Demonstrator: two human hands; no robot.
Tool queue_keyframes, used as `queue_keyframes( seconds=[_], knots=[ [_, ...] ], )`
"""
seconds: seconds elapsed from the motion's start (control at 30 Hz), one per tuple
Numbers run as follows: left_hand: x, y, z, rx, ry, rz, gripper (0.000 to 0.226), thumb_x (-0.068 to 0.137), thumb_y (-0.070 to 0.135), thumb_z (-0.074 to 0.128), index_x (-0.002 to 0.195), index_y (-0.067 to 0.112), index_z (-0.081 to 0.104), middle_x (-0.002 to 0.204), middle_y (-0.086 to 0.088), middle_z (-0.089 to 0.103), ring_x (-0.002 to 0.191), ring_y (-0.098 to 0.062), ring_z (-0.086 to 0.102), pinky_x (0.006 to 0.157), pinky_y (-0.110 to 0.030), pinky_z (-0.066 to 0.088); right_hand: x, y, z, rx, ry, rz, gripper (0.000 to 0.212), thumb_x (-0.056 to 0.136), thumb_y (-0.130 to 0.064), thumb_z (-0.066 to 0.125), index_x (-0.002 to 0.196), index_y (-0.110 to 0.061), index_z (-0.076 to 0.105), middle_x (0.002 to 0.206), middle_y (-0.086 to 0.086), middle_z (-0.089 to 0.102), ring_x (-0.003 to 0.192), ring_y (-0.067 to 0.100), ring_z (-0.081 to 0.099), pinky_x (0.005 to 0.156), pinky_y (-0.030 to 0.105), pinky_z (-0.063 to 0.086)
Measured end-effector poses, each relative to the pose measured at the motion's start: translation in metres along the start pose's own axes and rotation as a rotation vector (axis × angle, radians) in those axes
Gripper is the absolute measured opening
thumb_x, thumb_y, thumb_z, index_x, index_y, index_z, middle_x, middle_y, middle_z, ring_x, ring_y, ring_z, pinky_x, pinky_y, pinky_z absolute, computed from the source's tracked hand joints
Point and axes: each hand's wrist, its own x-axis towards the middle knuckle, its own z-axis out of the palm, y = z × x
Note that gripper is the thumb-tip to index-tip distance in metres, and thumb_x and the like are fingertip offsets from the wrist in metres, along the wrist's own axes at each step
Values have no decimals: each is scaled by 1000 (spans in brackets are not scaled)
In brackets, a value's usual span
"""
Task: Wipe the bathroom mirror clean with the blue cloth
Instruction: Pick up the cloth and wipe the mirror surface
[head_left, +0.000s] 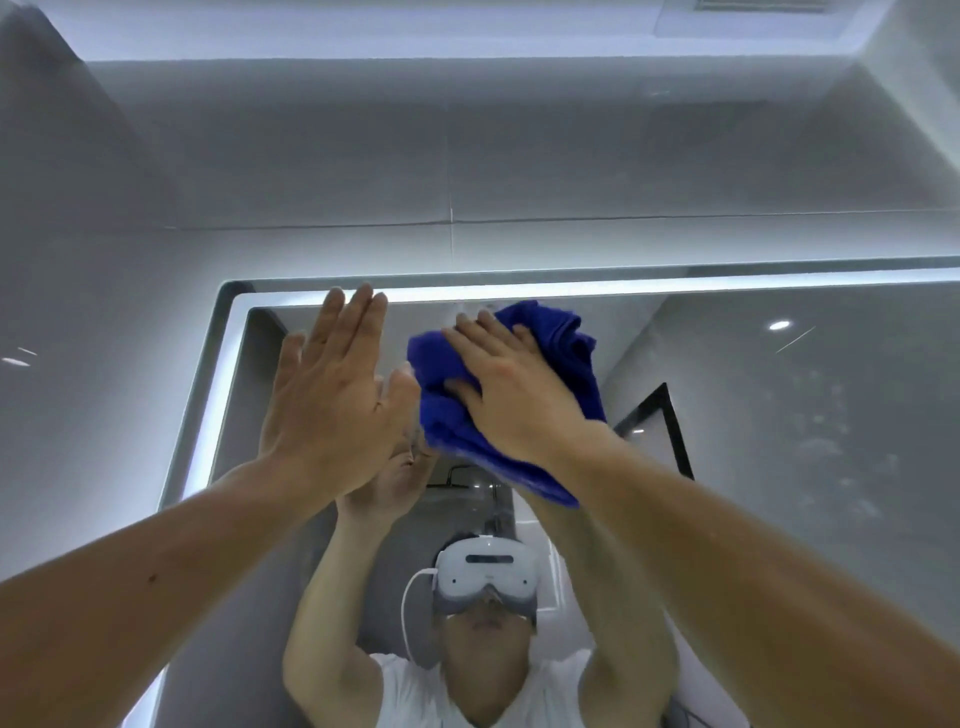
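The bathroom mirror (779, 441) fills the lower right, framed by a lit white strip along its top and left edges. My right hand (511, 395) presses a bunched blue cloth (561, 343) flat against the glass near the mirror's upper edge. My left hand (335, 395) is raised beside it, to the left, fingers straight and together, palm toward the glass and holding nothing. Whether the left palm touches the mirror I cannot tell. Both forearms reach up from the bottom corners.
Pale smudges or droplets (826, 431) mark the glass on the right. The mirror reflects a person in a white headset (485, 571) with both arms raised. Grey wall tiles (363, 156) rise above the mirror to the ceiling.
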Motion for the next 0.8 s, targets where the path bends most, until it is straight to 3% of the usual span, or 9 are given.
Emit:
queue_keyframes(
  seconds=[0.1, 0.17, 0.23, 0.33, 0.43, 0.57, 0.7, 0.8],
  knots=[
    [-5, 0, 0, -24, 6, -7, 79, 85, 57, 10, 157, 25, 2, 163, 12, -4, 147, -1, -15, 122, -38, -3, -81, -11, 3, 24, -118, -129, 52, 102, -41, 27, 152, -27, 23, 160, -7, 22, 149, 12, 6, 119, 31, -6],
    [-12, 1, 0, -27, -6, -17, 79, 85, 56, 10, 157, 24, 2, 163, 12, -4, 146, 0, -16, 122, -37, -3, -130, -7, 3, -53, -139, -177, 52, 99, -40, 27, 150, -26, 26, 158, -5, 28, 147, 14, 17, 121, 37, 7],
    [-20, 1, -1, -21, -28, -21, 79, 84, 56, 8, 156, 25, 2, 163, 13, -5, 145, 1, -17, 122, -38, -3, -144, 11, -3, -80, -124, -158, 53, 99, -38, 28, 151, -27, 23, 157, -6, 26, 147, 14, 17, 119, 37, 10],
    [-30, 2, -3, -21, -66, -24, 78, 85, 55, 9, 156, 26, 0, 162, 14, -8, 145, 1, -19, 122, -38, -5, -107, 41, -16, -54, -61, 39, 53, 104, -29, 35, 153, -29, 15, 160, -10, 13, 150, 11, 4, 120, 32, -3],
    [-36, 5, -2, -3, -78, -22, 72, 89, 50, 15, 156, 26, 0, 163, 13, -7, 146, 0, -18, 123, -39, -4, -40, 54, -22, -61, 18, 250, 54, 105, -26, 38, 155, -23, 17, 162, -4, 13, 150, 18, 4, 118, 36, 0],
    [-45, 16, 2, -8, -60, -6, 68, 92, 48, 15, 156, 27, 3, 163, 13, -5, 147, -2, -17, 123, -38, -4, 2, 36, -16, -45, 18, 358, 57, 104, -30, 35, 155, -21, 10, 164, 1, 7, 150, 23, 1, 119, 42, 1],
    [-57, 22, 5, -2, -58, 11, 72, 90, 50, 12, 157, 21, 9, 164, 7, 2, 149, -6, -10, 123, -41, 2, -61, 1, 1, -49, -4, 193, 54, 105, -38, 31, 154, -24, 16, 162, -4, 13, 150, 18, 5, 118, 34, -4],
    [-74, 28, 6, -18, -72, -1, 75, 89, 50, 11, 157, 19, 10, 164, 6, 3, 150, -7, -8, 123, -43, 4, -130, -29, 15, -53, -64, 106, 54, 104, -43, 26, 154, -23, 19, 162, -2, 16, 150, 17, 5, 121, 39, 2]
  ],
)
